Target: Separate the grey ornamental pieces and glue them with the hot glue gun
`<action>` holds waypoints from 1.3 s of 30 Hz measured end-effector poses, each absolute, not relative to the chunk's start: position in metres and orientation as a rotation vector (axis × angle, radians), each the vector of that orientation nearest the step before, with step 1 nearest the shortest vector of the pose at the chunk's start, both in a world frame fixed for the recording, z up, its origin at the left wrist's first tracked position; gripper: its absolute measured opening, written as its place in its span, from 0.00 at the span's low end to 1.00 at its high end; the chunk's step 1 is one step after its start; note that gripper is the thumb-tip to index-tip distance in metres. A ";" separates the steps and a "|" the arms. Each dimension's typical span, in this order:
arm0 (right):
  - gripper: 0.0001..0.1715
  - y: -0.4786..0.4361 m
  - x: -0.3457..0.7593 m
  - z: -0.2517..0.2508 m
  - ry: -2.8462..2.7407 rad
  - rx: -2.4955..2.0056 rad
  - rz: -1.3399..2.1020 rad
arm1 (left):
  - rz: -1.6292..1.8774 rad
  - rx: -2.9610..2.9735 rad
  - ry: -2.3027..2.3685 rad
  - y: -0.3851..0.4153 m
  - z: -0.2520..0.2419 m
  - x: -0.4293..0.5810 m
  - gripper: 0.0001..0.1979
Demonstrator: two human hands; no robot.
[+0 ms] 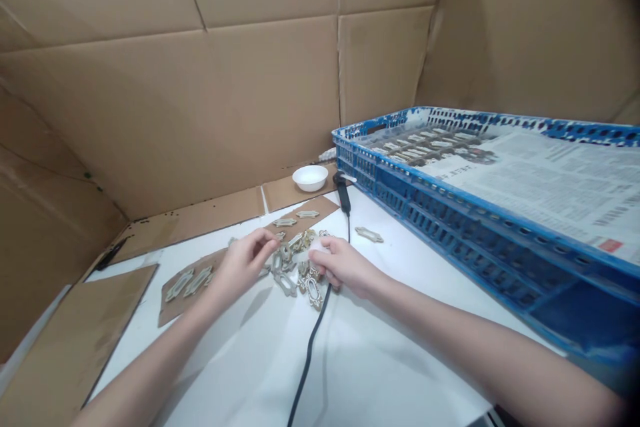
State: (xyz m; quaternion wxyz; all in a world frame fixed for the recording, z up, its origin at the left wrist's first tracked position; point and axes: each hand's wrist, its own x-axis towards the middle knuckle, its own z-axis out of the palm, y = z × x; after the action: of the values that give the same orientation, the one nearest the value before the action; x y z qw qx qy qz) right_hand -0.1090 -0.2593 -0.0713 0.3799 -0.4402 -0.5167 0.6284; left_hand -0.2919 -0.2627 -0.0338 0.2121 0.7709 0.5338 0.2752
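My left hand (244,261) hovers over a heap of small ornate metal plates (295,267) on the white table, its fingers curled in a pinch at the heap's left edge. My right hand (336,261) rests on the heap's right side, fingers closed round something pale that I cannot name. A black cable (310,347) runs under the right hand toward me. Three more plates (190,281) lie on a brown cardboard strip at the left.
A blue plastic crate (450,227) lined with newspaper stands at the right, with rows of plates at its far end. A small white bowl (310,177), a black tool (343,195) and a single plate (369,234) lie beyond the heap. Cardboard walls enclose the table.
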 end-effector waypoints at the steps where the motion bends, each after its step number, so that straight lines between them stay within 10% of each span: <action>1: 0.06 -0.259 -0.108 -0.071 -1.315 -1.122 1.603 | 0.618 2.221 1.469 -0.261 -0.028 -0.298 0.11; 18: 0.08 -0.260 -0.106 -0.065 -1.289 -1.070 1.635 | 0.133 2.469 1.231 -0.258 -0.039 -0.307 0.08; 39: 0.06 -0.272 -0.111 -0.061 -1.467 -1.116 1.407 | 0.809 2.195 1.458 -0.280 -0.047 -0.274 0.09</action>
State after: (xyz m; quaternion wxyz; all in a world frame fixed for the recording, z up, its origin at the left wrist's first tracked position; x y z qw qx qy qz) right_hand -0.1110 -0.2719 -0.0607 0.3998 -0.4411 -0.5800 0.5561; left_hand -0.2741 -0.2799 -0.0467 0.1916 0.7816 0.5191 0.2880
